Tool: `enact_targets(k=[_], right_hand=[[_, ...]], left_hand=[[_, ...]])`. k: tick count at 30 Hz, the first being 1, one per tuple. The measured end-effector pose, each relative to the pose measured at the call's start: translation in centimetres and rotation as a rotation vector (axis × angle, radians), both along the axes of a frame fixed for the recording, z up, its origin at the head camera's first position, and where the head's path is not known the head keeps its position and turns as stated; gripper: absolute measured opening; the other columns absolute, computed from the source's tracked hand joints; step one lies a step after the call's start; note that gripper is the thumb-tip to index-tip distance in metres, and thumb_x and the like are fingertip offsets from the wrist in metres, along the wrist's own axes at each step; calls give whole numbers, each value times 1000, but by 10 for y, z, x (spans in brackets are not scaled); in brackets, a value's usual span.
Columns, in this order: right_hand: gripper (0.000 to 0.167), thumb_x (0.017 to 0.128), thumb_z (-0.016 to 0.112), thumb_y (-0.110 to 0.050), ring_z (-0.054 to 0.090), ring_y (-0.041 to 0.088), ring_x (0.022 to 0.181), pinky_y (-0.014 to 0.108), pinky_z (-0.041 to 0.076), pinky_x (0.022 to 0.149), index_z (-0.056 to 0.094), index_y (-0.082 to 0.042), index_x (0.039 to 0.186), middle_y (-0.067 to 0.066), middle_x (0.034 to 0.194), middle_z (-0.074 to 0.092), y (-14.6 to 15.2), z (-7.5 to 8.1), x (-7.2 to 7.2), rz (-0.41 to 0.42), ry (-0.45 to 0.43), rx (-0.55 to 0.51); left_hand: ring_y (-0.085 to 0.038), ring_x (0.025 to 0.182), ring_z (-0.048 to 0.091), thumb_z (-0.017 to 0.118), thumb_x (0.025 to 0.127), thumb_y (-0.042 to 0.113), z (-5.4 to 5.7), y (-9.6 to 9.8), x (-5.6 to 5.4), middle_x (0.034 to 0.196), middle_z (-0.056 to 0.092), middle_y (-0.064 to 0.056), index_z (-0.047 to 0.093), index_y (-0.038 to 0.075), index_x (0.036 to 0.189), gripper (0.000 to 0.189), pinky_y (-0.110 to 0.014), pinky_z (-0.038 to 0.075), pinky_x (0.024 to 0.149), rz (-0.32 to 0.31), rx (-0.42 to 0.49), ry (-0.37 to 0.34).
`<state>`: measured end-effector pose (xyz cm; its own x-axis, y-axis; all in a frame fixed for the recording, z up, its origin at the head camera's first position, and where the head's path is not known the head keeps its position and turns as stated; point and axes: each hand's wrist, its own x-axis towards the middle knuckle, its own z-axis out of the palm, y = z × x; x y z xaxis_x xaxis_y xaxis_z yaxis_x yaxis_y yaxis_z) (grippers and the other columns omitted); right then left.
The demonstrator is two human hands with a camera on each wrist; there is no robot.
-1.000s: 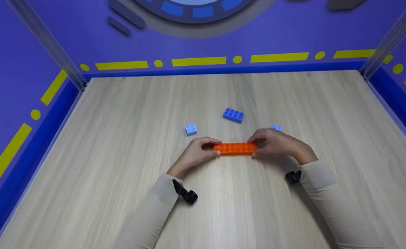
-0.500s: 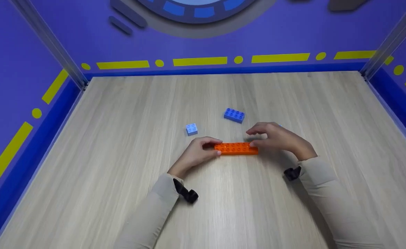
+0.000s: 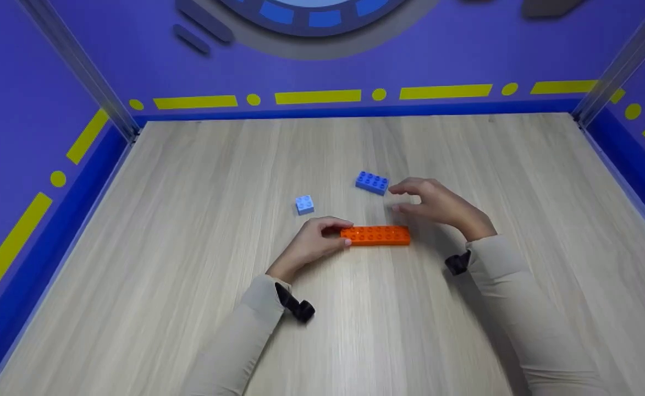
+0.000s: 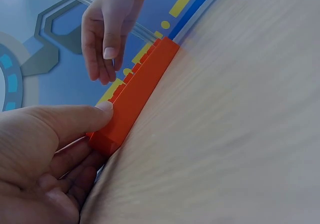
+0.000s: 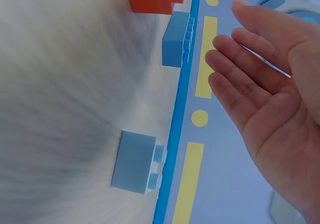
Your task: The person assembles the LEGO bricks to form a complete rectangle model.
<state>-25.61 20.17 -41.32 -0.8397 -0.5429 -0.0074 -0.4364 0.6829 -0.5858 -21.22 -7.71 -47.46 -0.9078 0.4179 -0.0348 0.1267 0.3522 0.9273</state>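
Head view: hands [image 3: 314,242] at orange brick [image 3: 375,235].

Small pale-blue brick [image 3: 304,204]: just beyond the left hand's [image 3: 312,243] grip, apart from it, studs up.
Second pale-blue brick [image 5: 135,161]: seen only in the blurred right wrist view; seemingly well to the right of that grip.
Tabletop [image 3: 190,247]: pale wood grain, under the grip.
Walls [image 3: 465,49]: purple, far beyond the grip.
Yellow dashes [image 3: 318,97]: along the walls' foot.
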Motion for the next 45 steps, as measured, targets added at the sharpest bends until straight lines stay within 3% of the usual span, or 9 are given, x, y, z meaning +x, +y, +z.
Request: enact_targets(k=[5, 14, 30, 45], right_hand=[[40, 91, 66, -16, 56, 36, 117, 52, 44, 101, 59, 1, 127, 19, 127, 61, -3, 0, -6, -1, 13, -3], [44, 95, 61, -19, 50, 37, 124, 53, 40, 105, 54, -3, 135, 17, 136, 55, -6, 0, -16, -53, -64, 30], [47, 94, 61, -14, 46, 36, 130, 53, 36, 108, 50, -4, 139, 16, 142, 50, -18, -2, -33, -85, -101, 82], [49, 94, 59, -15, 42, 30, 134, 52, 33, 111, 48, -14, 142, 10, 146, 46, -28, -8, -48, -173, -201, 112]], left_hand=[[-22, 123, 54, 74, 83, 12, 0, 0, 0, 124, 65, -8, 69, 10, 118, 35, -38, 37, 109, 1, -10, 9], [-22, 123, 54, 73, 83, 14, 0, -1, 0, 124, 65, -6, 69, 11, 118, 36, -38, 36, 110, -5, -20, 3], [-20, 123, 54, 74, 83, 14, -1, -1, -1, 123, 66, -6, 69, 11, 119, 36, -36, 36, 110, -5, -24, 13], [-20, 125, 53, 74, 83, 16, -2, 0, -2, 125, 65, -4, 69, 15, 118, 35, -38, 34, 111, 0, -42, 5]])
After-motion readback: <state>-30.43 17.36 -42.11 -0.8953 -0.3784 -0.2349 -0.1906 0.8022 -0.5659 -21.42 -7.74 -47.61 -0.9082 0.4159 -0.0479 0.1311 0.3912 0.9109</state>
